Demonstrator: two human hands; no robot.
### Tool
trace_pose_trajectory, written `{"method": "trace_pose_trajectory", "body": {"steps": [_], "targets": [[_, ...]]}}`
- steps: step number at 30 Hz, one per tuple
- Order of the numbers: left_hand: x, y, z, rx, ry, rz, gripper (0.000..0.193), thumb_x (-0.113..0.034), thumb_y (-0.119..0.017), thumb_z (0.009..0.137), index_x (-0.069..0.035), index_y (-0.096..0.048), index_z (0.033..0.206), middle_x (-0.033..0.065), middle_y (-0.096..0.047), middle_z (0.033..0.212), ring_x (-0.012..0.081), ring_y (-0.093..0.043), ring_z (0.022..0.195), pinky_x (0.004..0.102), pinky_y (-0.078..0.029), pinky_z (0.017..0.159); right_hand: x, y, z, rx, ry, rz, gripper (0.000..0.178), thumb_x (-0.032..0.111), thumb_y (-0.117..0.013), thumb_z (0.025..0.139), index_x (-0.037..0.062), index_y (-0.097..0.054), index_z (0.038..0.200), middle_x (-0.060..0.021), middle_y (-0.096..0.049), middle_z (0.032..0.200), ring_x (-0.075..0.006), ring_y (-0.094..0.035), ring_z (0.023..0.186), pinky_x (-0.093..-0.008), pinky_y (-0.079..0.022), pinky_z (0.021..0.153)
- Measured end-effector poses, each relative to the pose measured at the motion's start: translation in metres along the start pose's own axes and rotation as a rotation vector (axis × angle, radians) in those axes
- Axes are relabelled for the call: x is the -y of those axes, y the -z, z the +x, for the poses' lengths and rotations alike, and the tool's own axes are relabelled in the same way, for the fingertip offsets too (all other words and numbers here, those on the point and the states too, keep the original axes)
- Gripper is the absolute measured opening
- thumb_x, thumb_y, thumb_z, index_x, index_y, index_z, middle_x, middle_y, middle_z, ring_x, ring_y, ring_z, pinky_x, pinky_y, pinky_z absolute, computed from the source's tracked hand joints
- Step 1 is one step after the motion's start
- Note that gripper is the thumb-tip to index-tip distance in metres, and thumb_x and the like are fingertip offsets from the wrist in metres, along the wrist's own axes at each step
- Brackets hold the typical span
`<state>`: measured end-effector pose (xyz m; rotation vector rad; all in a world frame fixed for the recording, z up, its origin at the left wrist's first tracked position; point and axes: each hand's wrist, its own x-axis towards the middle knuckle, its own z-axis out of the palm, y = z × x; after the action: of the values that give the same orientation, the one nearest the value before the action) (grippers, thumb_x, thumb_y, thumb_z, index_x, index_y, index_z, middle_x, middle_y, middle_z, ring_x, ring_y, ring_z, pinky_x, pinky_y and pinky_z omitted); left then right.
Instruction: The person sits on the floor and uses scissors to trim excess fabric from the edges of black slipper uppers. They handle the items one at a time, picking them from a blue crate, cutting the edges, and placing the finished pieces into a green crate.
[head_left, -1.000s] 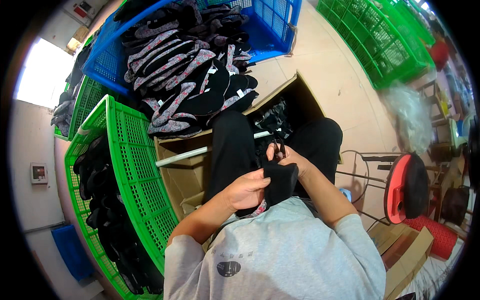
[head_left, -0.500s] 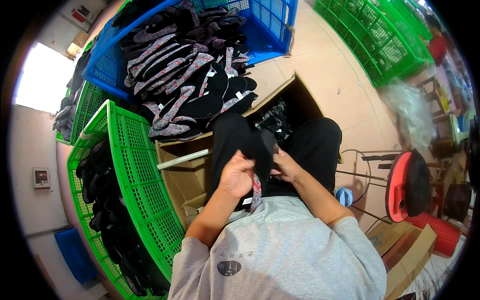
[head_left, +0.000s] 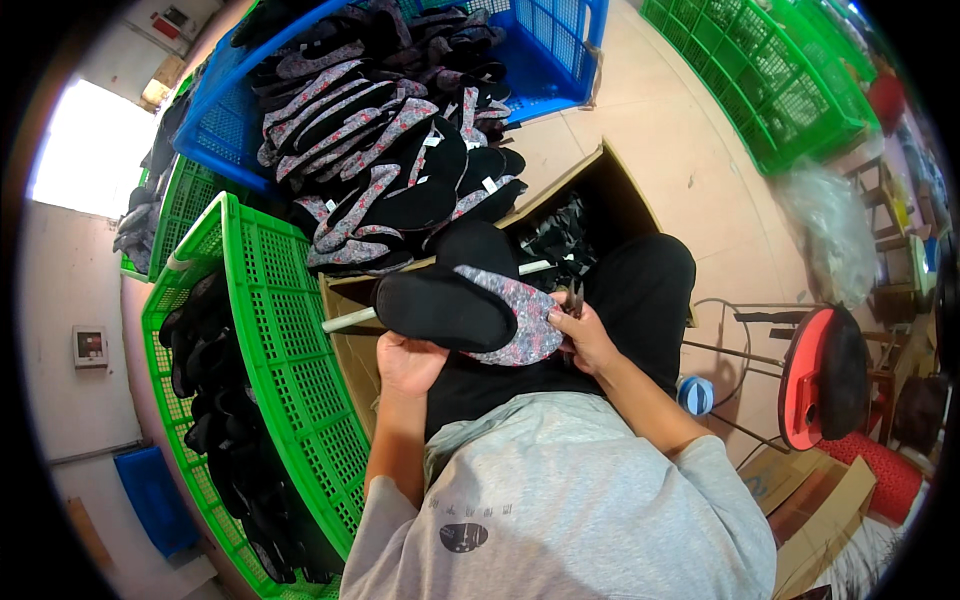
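A slipper (head_left: 525,310) with a black sole bed and a grey floral upper lies across my lap, held up between both hands. My left hand (head_left: 408,366) is closed on its black heel end from below. At the floral toe, my right hand (head_left: 588,338) grips the upper's edge with thumb and fingers. A small dark pointed tool (head_left: 574,298), resembling thread snips, sticks up from that same hand; its lower part is hidden by the fingers. Beyond my knees, similar slippers (head_left: 410,190) are heaped, spilling from a blue crate (head_left: 215,125).
A cardboard box (head_left: 625,190) with black scraps (head_left: 560,240) stands beyond my lap, a pale rod (head_left: 350,321) crossing it. Left is a green crate (head_left: 285,350) of dark slippers. Right are a red-and-black round stool (head_left: 808,375), a tape roll (head_left: 695,394) and stacked green crates (head_left: 760,90).
The slipper has turned from upright and edge-on to lying sideways, its floral upper now showing. My left hand has shifted left to its heel, and the pointed tool has come into sight at my right hand.
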<state>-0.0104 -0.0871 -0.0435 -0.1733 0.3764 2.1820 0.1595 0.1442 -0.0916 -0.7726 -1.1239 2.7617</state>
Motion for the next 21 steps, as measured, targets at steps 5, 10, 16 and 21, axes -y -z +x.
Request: {"method": "trace_pose_trajectory", "body": {"steps": [5,10,16,21], "targets": [[-0.043,0.003,-0.028,-0.416,-0.241,0.531,0.038,-0.007,-0.054,0.094,0.001,-0.055,0.131,0.016,-0.062,0.125,0.0275,-0.061,0.114,0.0404,-0.049,0.101,0.017,-0.004,-0.011,-0.04,0.212,-0.202,0.031,0.006,-0.079,0.08,0.0043,-0.063,0.106,-0.0016,-0.064,0.093,-0.0079,-0.059,0.078,-0.0228,-0.048,0.069],[-0.043,-0.049,-0.029,-0.533,-0.575,1.077,0.031,-0.004,-0.061,0.094,0.001,-0.059,0.125,0.0085,-0.065,0.111,0.0145,-0.062,0.099,0.0266,-0.05,0.091,0.014,-0.003,-0.014,0.024,0.297,-0.282,0.026,0.0,-0.079,0.08,0.0016,-0.064,0.102,-0.0069,-0.067,0.103,-0.0128,-0.063,0.096,-0.0288,-0.05,0.089],[0.011,-0.124,-0.005,0.078,-0.553,2.044,0.022,-0.004,-0.074,0.076,-0.003,-0.071,0.098,0.0085,-0.068,0.099,0.0218,-0.065,0.097,0.0313,-0.05,0.088,0.015,-0.005,-0.019,0.104,0.336,-0.385,0.028,0.002,-0.081,0.08,0.0008,-0.063,0.102,-0.0096,-0.068,0.108,-0.0122,-0.063,0.094,-0.0281,-0.052,0.085],[0.035,-0.125,0.028,0.484,-0.416,2.205,0.02,-0.011,-0.073,0.076,-0.004,-0.072,0.095,0.0108,-0.069,0.096,0.0304,-0.064,0.094,0.0386,-0.05,0.085,0.016,-0.008,-0.024,0.146,0.378,-0.383,0.028,0.004,-0.082,0.08,0.0005,-0.064,0.101,-0.0072,-0.068,0.106,-0.0081,-0.063,0.088,-0.0232,-0.053,0.076]]}}
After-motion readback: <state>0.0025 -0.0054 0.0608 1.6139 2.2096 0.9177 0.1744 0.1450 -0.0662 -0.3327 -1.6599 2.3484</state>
